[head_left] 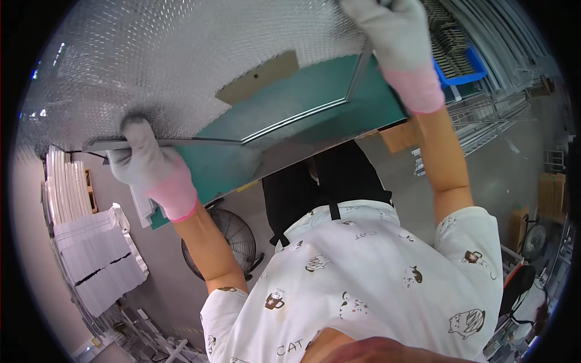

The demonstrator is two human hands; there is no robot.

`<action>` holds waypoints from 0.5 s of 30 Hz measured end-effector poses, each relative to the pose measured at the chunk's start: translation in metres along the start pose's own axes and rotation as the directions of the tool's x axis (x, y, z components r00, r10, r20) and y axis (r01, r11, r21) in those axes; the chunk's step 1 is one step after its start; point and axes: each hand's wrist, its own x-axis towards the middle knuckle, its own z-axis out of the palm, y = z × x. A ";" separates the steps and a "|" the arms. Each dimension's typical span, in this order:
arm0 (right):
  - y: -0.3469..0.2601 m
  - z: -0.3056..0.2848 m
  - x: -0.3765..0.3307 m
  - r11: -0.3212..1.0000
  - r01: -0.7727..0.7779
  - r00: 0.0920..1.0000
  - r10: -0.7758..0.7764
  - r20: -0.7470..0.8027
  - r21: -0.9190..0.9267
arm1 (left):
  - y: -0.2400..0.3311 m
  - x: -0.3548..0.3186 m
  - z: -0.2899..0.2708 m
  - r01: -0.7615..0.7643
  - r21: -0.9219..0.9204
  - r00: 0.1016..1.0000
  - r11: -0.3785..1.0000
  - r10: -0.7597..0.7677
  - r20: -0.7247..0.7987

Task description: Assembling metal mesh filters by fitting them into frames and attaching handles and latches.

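Both my hands wear grey-and-pink work gloves with dark fingertips. A metal frame (296, 121) is held over a green-topped table (218, 175), with a large silvery bubble-textured sheet (163, 66) spread across it. My left hand (148, 163) is closed round the frame's left end, its thumb on top against the sheet. At the upper right, my right hand (399, 45) is closed at the sheet's edge beside the frame's right side; its fingertips are partly cut off by the picture's top. A tan patch (260, 78) shows at the sheet's near edge.
A blue crate (469, 69) of stacked parts stands beyond my right hand, near long metal profiles (502, 36). Below the table's left side is a black floor fan (227, 242). Wrapped white bundles (97, 254) are at the left, a cardboard box (399, 138) under the table's right.
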 end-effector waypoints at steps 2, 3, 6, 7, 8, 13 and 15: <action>0.005 -0.002 -0.003 0.999 0.000 0.999 -0.001 0.035 0.047 | -0.012 0.001 -0.011 0.018 0.038 0.999 0.999 -0.020 0.050; 0.009 -0.003 -0.006 0.998 -0.026 0.999 0.025 0.025 0.065 | -0.016 0.001 -0.015 0.034 0.094 0.999 0.995 -0.035 0.008; 0.007 -0.003 -0.012 0.997 -0.007 1.000 0.006 -0.018 -0.081 | -0.008 -0.013 0.002 0.094 0.019 0.995 0.995 -0.095 0.044; 0.009 -0.006 -0.015 0.981 -0.001 1.000 0.002 0.003 -0.193 | -0.014 -0.012 -0.007 0.095 0.020 0.993 0.995 -0.096 0.068; 0.010 -0.017 -0.014 0.983 -0.041 0.989 0.066 0.136 -0.180 | -0.019 -0.009 -0.012 0.077 0.006 0.994 0.997 -0.077 0.078; 0.051 -0.131 -0.020 0.425 0.112 0.965 0.168 0.200 -0.898 | -0.008 -0.010 -0.002 0.163 0.117 0.982 0.980 -0.172 0.072; 0.098 -0.183 -0.052 -0.081 0.116 0.979 0.178 0.100 -0.990 | 0.001 -0.008 0.020 0.188 0.011 0.975 0.982 -0.188 0.115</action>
